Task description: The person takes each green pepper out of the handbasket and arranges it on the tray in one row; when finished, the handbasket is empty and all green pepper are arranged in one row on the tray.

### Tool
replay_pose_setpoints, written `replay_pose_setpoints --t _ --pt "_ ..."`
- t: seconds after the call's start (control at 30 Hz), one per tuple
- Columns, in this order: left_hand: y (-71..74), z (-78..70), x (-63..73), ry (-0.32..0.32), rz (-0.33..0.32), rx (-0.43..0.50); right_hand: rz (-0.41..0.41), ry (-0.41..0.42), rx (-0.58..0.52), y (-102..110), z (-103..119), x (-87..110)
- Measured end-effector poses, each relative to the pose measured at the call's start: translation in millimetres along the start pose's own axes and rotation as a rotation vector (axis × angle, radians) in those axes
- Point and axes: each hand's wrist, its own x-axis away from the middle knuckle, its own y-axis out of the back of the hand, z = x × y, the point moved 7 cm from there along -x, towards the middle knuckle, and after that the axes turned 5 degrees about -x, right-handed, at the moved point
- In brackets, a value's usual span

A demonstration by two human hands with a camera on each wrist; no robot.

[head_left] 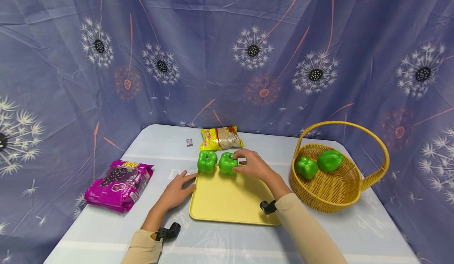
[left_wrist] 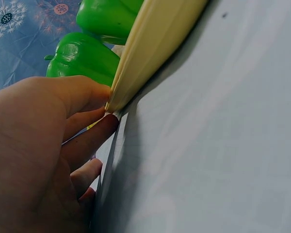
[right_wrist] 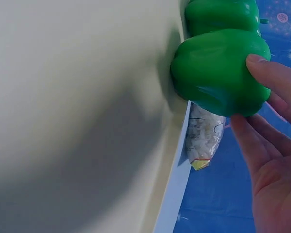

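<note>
My right hand [head_left: 252,164] holds a shiny green bell pepper [head_left: 226,164] by its right side, at the far edge of the yellow tray [head_left: 232,201]. In the right wrist view, thumb and fingers reach around one end of this bell pepper [right_wrist: 218,70]. Beside it, to the left, a second bell pepper [head_left: 207,162] stands at the tray's far left corner. My left hand [head_left: 176,192] rests by the tray's left side; its spread fingers touch the outer rim [left_wrist: 131,53] in the left wrist view.
On the right stands a wicker basket [head_left: 328,199] with a tall handle and two green peppers [head_left: 330,160] inside. A purple bag [head_left: 118,185] lies at the left. Behind the tray are a yellow food packet [head_left: 221,138] and a tiny wrapped piece [head_left: 189,142].
</note>
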Motion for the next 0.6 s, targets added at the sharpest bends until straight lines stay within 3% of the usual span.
replay_pose_setpoints --t 0.2,0.6 --pt "1.2 -0.5 -0.4 -0.005 -0.003 -0.001 -0.004 0.028 -0.050 -2.9 -1.4 -2.4" --pt "0.1 0.9 1.3 -0.005 -0.001 -0.009 0.005 -0.033 -0.048 -6.2 -5.0 1.3"
